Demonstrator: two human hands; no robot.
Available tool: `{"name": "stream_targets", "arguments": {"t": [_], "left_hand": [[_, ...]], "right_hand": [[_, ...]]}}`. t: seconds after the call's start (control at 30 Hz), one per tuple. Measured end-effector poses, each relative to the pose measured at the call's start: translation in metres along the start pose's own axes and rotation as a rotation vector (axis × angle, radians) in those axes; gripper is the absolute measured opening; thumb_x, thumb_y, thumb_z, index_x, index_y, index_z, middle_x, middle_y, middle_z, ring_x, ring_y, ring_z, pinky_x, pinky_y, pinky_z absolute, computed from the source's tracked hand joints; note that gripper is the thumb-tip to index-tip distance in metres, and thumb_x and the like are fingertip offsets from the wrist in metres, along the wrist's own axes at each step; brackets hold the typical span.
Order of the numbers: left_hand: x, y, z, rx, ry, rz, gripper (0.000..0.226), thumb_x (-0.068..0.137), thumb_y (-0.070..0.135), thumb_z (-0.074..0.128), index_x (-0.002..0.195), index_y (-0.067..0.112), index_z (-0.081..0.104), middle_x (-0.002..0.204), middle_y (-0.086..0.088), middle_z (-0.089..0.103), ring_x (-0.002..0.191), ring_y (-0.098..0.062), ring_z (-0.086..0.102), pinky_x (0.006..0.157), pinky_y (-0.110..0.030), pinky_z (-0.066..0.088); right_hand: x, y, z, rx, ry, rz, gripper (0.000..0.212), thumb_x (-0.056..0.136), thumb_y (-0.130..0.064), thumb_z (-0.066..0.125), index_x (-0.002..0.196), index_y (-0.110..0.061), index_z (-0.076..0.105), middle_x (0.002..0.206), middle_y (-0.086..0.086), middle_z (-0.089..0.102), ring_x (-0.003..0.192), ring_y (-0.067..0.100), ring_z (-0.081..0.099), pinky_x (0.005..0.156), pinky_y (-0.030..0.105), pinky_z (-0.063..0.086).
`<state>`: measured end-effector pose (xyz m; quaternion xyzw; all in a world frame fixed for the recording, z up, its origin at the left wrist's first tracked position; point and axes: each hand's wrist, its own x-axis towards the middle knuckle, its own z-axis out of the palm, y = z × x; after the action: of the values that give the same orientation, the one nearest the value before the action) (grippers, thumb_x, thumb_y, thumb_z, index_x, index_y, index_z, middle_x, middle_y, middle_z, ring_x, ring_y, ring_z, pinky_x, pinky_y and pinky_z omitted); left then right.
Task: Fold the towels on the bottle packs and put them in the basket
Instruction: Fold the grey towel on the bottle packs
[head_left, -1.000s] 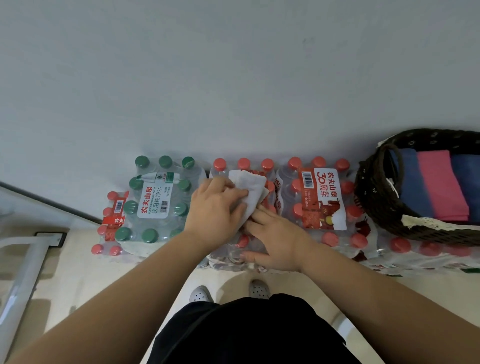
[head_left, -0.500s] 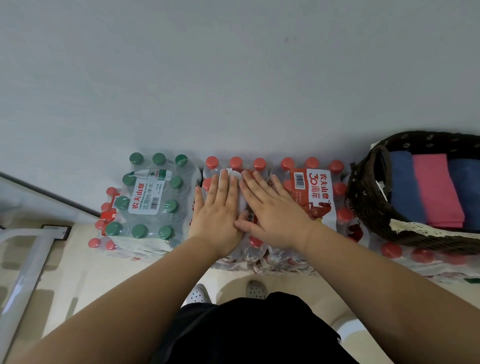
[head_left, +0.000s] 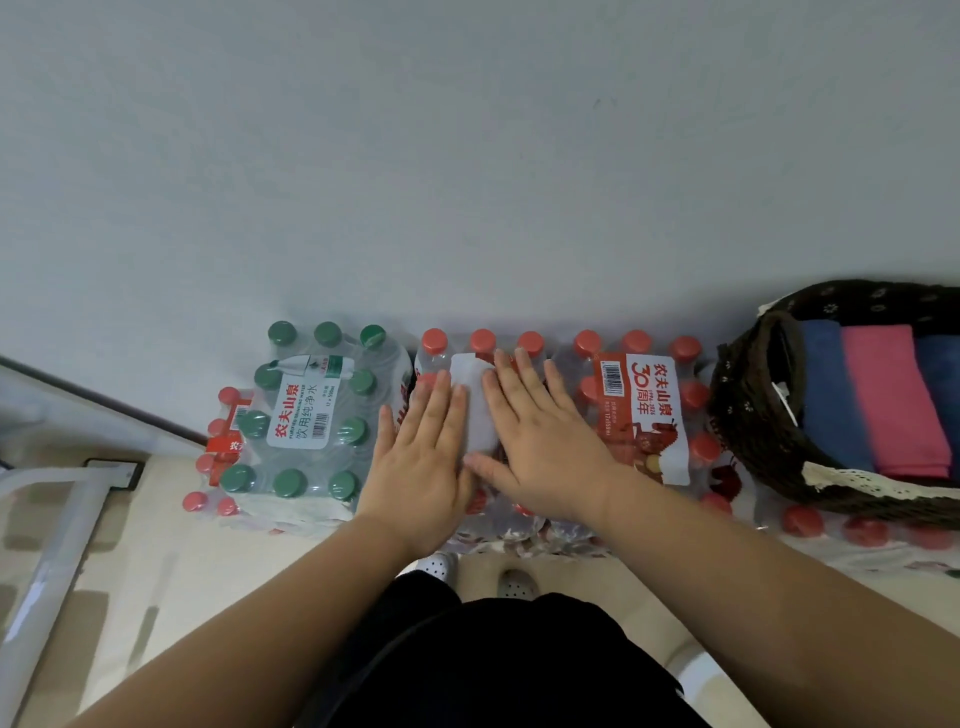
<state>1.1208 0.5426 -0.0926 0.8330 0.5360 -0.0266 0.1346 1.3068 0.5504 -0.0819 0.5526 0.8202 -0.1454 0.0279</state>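
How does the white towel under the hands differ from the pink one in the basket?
The white towel lies on a red-capped bottle pack, pressed by the left hand and right hand; the pink towel sits in the basket, between blue towels. The white towel is mostly hidden; the pink towel shows plainly. Both look folded.

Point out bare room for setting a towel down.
Free: the labelled red-cap pack, between right hand and basket; the green-cap pack, beside the left hand. Crowded: the middle pack under both hands and the white towel; the basket, lined with folded towels.
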Motion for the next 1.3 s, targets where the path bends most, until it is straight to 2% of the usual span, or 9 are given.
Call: {"name": "stream_targets", "arguments": {"t": [0.17,0.4,0.53,0.67,0.83,1.0,1.1,1.2,1.3], "left_hand": [[0.011,-0.015,-0.009,-0.171,-0.087,0.169,0.074,0.094,0.055,0.002,0.156,0.017,-0.014,0.163,-0.003,-0.022,0.148,-0.013,-0.025,0.124,-0.043,-0.005],[0.027,-0.048,-0.018,-0.383,-0.02,0.226,0.081,0.087,0.061,0.04,0.156,0.023,0.025,0.158,-0.005,0.032,0.143,-0.025,0.03,0.119,-0.04,0.023],[0.046,-0.05,-0.031,-0.358,-0.146,0.359,0.091,0.074,0.067,0.046,0.155,0.032,0.027,0.138,-0.006,0.047,0.126,-0.027,0.042,0.111,-0.039,0.031],[0.057,-0.047,-0.036,-0.391,-0.196,0.411,0.091,0.07,0.062,0.06,0.152,0.037,0.03,0.126,-0.007,0.049,0.115,-0.029,0.048,0.102,-0.039,0.04],[0.065,-0.04,-0.04,-0.432,-0.162,0.503,0.083,0.075,0.041,0.077,0.148,0.037,0.038,0.132,-0.001,0.043,0.116,-0.021,0.048,0.097,-0.033,0.045],[0.072,-0.016,-0.049,-0.644,-0.076,0.545,0.075,0.074,0.037,0.076,0.144,0.032,0.046,0.134,0.003,0.043,0.12,-0.004,0.04,0.096,0.003,0.021],[0.078,0.013,-0.06,-0.731,-0.029,0.533,0.074,0.075,0.034,0.078,0.142,0.037,0.046,0.137,0.004,0.045,0.124,-0.004,0.042,0.102,-0.004,0.029],[0.084,0.055,-0.075,-0.837,0.001,0.537,0.072,0.076,0.033,0.077,0.138,0.045,0.044,0.135,0.008,0.045,0.124,-0.006,0.047,0.104,-0.028,0.045],[0.087,0.105,-0.088,-0.979,-0.018,0.519,0.072,0.076,0.03,0.078,0.136,0.049,0.044,0.134,0.017,0.043,0.121,-0.008,0.054,0.097,-0.037,0.052]], "right_hand": [[0.013,-0.009,0.004,0.137,-0.072,0.139,0.09,0.088,-0.076,-0.002,0.152,-0.018,-0.024,0.159,0.005,-0.033,0.144,0.024,-0.036,0.121,0.053,-0.01],[0.012,-0.014,0.008,0.098,-0.079,0.22,0.084,0.094,-0.071,0.011,0.15,-0.023,-0.029,0.157,0.0,-0.037,0.145,0.023,-0.035,0.121,0.051,-0.011],[0.005,-0.022,0.014,0.106,-0.005,0.312,0.085,0.095,-0.071,0.017,0.154,-0.024,-0.023,0.159,0.0,-0.034,0.146,0.025,-0.031,0.122,0.052,-0.009],[-0.003,-0.038,0.02,0.194,0.071,0.499,0.089,0.085,-0.082,0.012,0.155,-0.035,-0.017,0.161,0.01,-0.029,0.147,0.035,-0.026,0.121,0.055,-0.008],[-0.013,-0.049,0.013,0.408,0.104,0.655,0.087,0.09,-0.071,0.041,0.15,-0.049,-0.018,0.165,0.015,-0.014,0.148,0.037,-0.023,0.122,0.053,-0.005],[-0.023,-0.036,0.001,0.538,0.393,0.554,0.083,0.092,-0.065,0.041,0.15,-0.046,-0.015,0.167,0.004,0.006,0.153,0.021,-0.005,0.125,0.043,0.001],[-0.038,-0.022,-0.015,0.741,0.531,0.524,0.077,0.097,-0.053,0.046,0.153,-0.048,-0.007,0.167,-0.006,0.003,0.15,0.007,0.009,0.118,0.022,0.014],[-0.056,0.0,-0.036,0.807,0.647,0.53,0.073,0.097,-0.052,0.044,0.151,-0.052,-0.005,0.166,-0.006,0.003,0.152,0.008,0.008,0.117,0.017,0.016],[-0.083,0.031,-0.063,0.84,0.757,0.505,0.07,0.097,-0.047,0.048,0.155,-0.042,0.008,0.164,-0.002,0.014,0.151,0.008,0.011,0.12,0.019,0.017]]}}
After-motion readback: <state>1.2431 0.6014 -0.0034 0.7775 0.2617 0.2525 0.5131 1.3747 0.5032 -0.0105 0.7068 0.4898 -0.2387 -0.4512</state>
